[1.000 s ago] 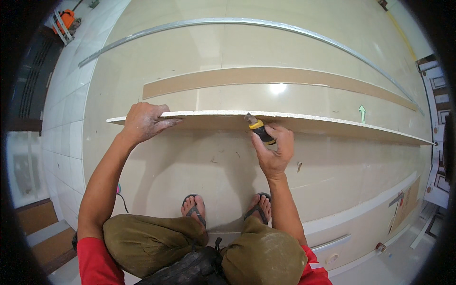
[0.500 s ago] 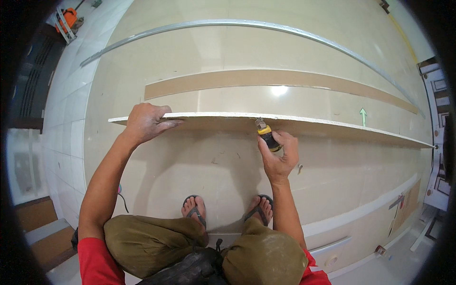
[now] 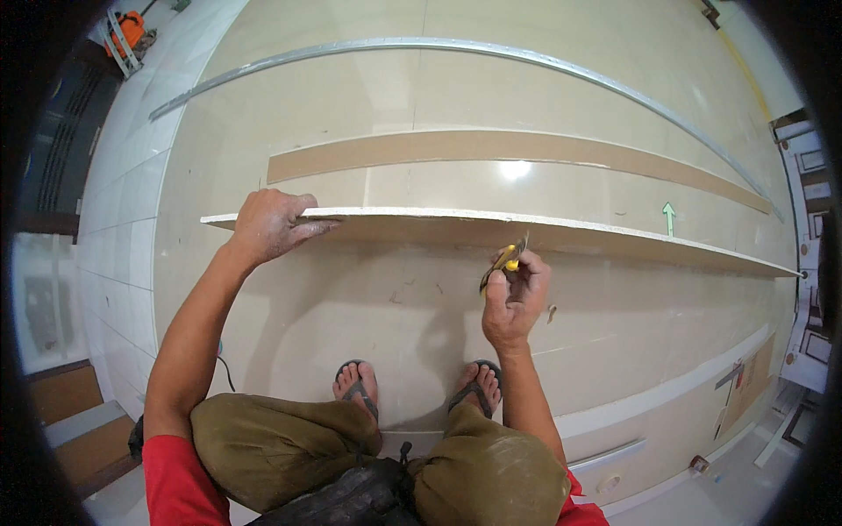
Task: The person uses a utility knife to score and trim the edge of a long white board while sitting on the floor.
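Note:
A long, narrow strip of plasterboard (image 3: 412, 230) stands on its long edge across the view, its white cut edge upward. My left hand (image 3: 270, 226) grips that upper edge near the board's left end, thumb on the near face and fingers over the top. In my right hand (image 3: 517, 302) is a yellow and black utility knife (image 3: 507, 263), its metal tip pointing up and slightly right. The knife is on the near side of the board, just below the upper edge; whether it touches the board I cannot tell. Whitish dust coats both hands.
Beyond the board a flat brown strip (image 3: 491, 145) lies on the beige floor, with a long metal channel (image 3: 421, 42) farther off. A green arrow (image 3: 669, 217) marks the floor at right. My sandalled feet (image 3: 358, 387) are on the near side. Another metal piece (image 3: 610, 453) lies lower right.
My right hand has turned the knife and drawn it back from the board's upper edge, so its tip now points up and right. My left hand and the board have stayed put.

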A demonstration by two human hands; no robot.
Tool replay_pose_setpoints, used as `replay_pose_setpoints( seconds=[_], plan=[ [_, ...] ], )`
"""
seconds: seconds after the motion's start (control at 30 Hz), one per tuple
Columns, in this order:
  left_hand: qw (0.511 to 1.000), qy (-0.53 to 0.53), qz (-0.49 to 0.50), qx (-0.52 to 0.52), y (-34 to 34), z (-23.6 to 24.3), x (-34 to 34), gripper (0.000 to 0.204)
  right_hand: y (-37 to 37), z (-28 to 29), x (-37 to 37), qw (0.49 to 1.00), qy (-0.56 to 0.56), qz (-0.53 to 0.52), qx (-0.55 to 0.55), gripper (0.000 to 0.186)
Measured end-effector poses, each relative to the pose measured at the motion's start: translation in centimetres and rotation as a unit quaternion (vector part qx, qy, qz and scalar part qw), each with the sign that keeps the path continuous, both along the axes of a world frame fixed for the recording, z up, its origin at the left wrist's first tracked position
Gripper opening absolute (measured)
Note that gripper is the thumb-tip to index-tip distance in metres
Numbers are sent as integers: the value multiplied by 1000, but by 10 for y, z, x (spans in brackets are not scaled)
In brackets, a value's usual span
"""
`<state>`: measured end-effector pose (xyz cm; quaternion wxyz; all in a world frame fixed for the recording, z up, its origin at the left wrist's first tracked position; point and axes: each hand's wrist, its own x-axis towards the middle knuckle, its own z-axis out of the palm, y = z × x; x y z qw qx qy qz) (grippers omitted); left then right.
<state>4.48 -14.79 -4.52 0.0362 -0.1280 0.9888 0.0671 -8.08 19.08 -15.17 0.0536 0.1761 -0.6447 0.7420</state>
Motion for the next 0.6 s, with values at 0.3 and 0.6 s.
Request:
replay_pose_setpoints(
  seconds=[0.3, 0.6],
  plan=[
    [999, -35, 9, 2, 1, 3, 1, 40, -18, 41, -31, 920, 326, -10, 218, 39],
    [1000, -12, -1, -13, -2, -6, 3, 55, -22, 91, -58, 785, 470, 62, 400, 37]
  ],
)
